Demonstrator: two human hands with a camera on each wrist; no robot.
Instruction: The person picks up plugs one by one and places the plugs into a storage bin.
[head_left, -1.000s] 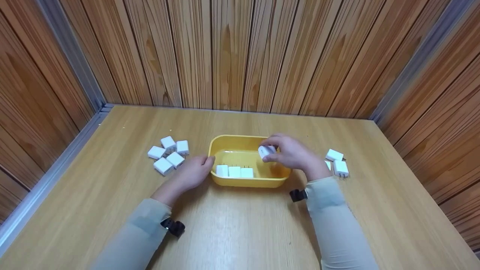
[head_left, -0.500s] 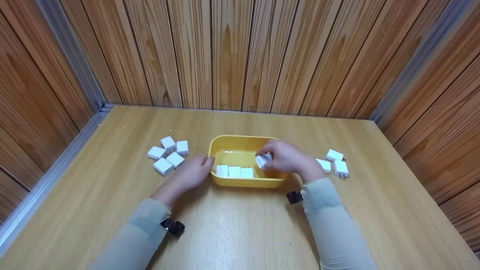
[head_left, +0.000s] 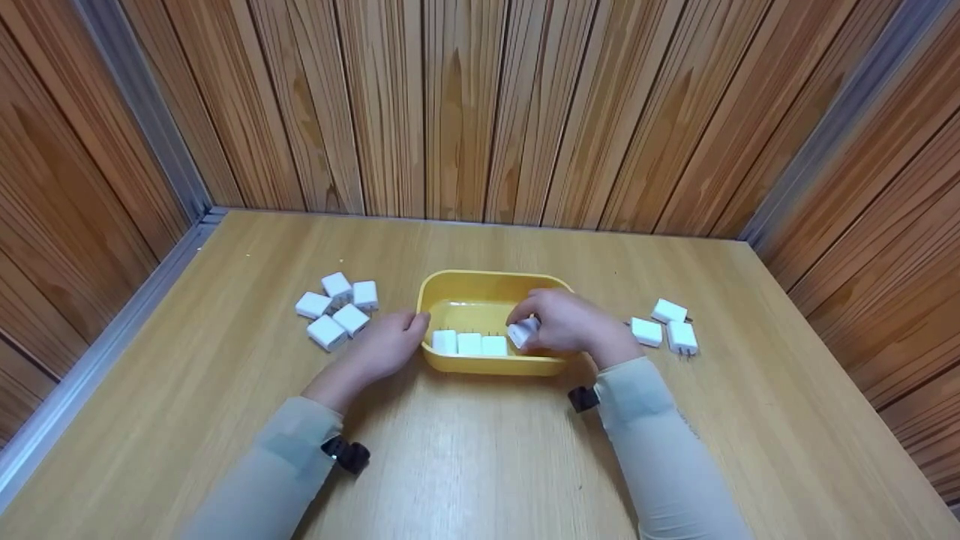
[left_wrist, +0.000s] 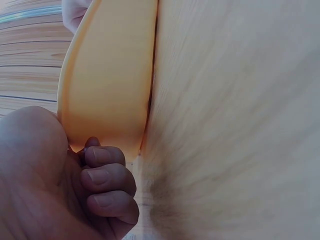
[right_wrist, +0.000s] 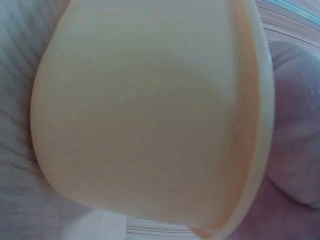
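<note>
In the head view, a yellow plastic tray sits mid-table. My left hand grips its left end, thumb at the rim; the left wrist view has the fingers curled against the outer wall. My right hand reaches over the right end and pinches a white plug-in charger, tilted, low inside the tray. Left of it, three white chargers stand in a row along the front wall, prongs toward the back. In the right wrist view the tray's outer wall hides the fingertips and the held charger.
Several white chargers lie in a loose cluster left of the tray. Three more chargers lie to its right, some with prongs showing. Wood-panelled walls close off the table's back and sides.
My right hand has lowered the charger into the tray, moving it toward the front and slightly left, near the row's right end. The left hand and tray stay still.
</note>
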